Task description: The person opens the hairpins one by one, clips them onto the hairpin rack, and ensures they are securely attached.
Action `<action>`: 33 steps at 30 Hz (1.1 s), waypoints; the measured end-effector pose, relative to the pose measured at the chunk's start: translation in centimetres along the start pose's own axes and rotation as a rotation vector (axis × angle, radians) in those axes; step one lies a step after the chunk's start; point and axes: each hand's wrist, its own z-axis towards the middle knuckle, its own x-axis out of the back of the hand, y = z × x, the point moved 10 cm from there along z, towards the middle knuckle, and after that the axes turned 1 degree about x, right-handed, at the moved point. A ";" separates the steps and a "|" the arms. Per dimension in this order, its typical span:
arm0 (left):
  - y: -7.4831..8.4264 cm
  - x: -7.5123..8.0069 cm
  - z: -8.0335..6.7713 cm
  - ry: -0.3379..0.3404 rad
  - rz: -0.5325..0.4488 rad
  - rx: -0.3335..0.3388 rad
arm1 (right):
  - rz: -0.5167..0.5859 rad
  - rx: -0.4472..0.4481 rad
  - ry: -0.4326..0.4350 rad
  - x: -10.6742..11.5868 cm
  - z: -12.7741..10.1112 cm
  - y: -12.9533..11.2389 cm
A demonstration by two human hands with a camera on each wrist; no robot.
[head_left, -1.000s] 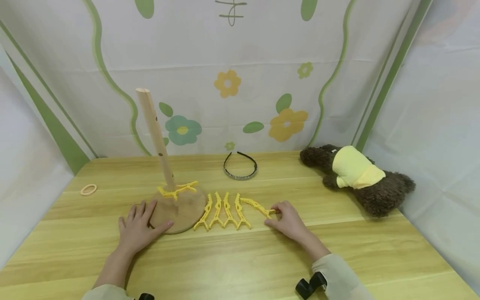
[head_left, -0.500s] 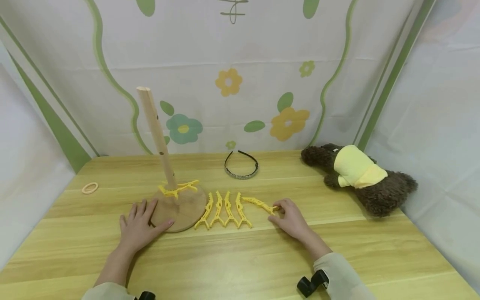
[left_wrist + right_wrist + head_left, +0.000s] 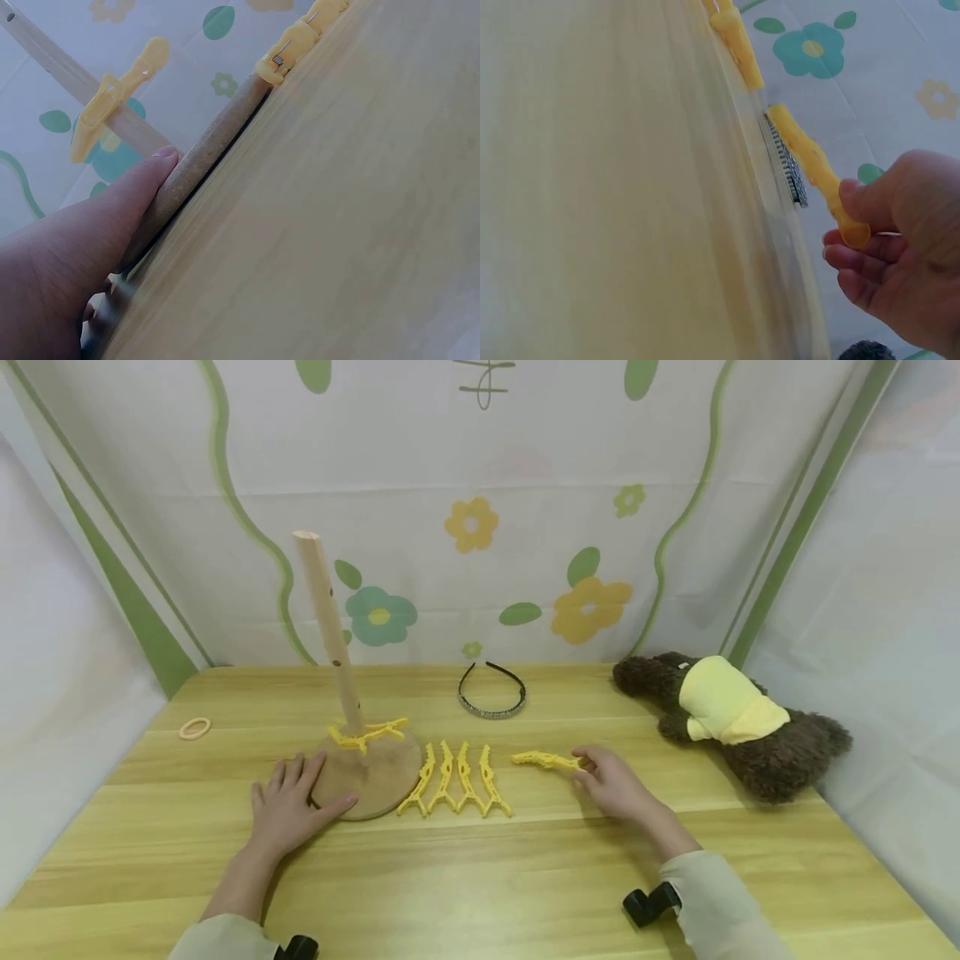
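My right hand point(image 3: 611, 781) pinches one end of a yellow hair clip point(image 3: 543, 760) between thumb and fingers; the clip point(image 3: 814, 161) is lifted a little off the wooden table point(image 3: 480, 877). Several more yellow clips point(image 3: 456, 779) lie side by side to its left. My left hand point(image 3: 288, 802) rests flat on the round wooden base point(image 3: 375, 768) of a stand with a tilted wooden post point(image 3: 330, 627), thumb against the base edge point(image 3: 199, 169). A yellow clip point(image 3: 367, 732) is clamped on the post near the base.
A black studded headband point(image 3: 491, 693) lies at the back of the table. A brown plush toy in a yellow shirt point(image 3: 731, 718) lies at the right. A small beige hair tie point(image 3: 195, 727) sits at the far left. Fabric walls close in three sides.
My right hand has lifted the clip it held and carried it right, away from the row of clips. The left hand has stayed on the base.
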 end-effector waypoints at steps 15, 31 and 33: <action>0.2 0.2 -0.1 -0.001 -0.001 0.008 | -0.078 0.180 0.087 2.7 2.0 -3.4; 0.1 0.3 -0.1 0.018 0.019 0.007 | -0.037 0.350 -0.051 0.9 7.1 -13.1; 0.2 0.3 -0.1 0.018 0.015 0.006 | -0.016 0.356 -0.063 0.2 7.7 -14.0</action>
